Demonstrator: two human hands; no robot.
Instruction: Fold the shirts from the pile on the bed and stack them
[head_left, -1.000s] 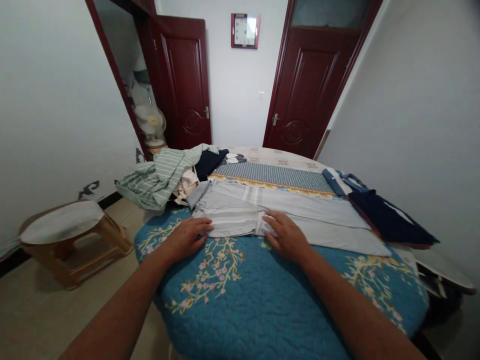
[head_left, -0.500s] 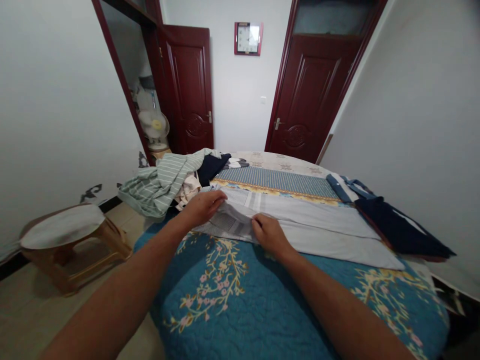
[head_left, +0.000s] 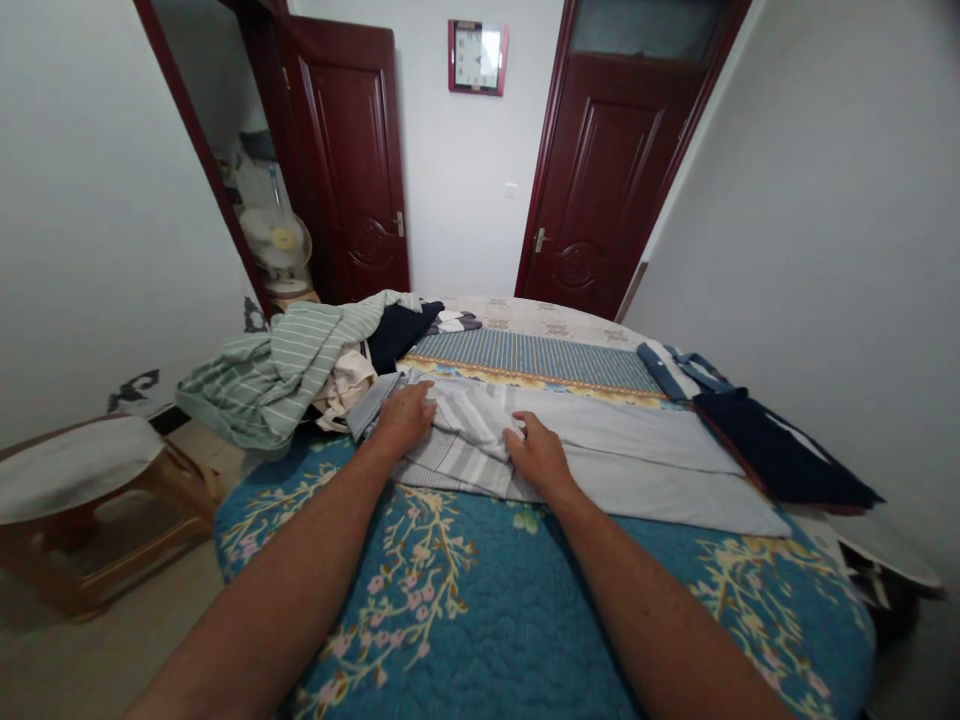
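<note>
At left, the left hand (head_left: 406, 418) lies on the grey garment (head_left: 637, 430) spread across the blue quilt (head_left: 517, 610), its grip unclear, while the right hand (head_left: 513, 425), thumb and finger apart, sits by rumpled stripes (head_left: 471, 418) that may crease if flattened unevenly

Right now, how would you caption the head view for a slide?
Left hand and right hand on gray striped cloth, laid over a blue floral cover.

Dim, diffuse light overall; white glare on the clock (head_left: 478, 58) at top center. Soft shadows darken the quilt (head_left: 495, 610), lower center. Wide-angle stretch tilts 2 door frames (head_left: 545, 150) outward; fine detail looks smeared.
</note>
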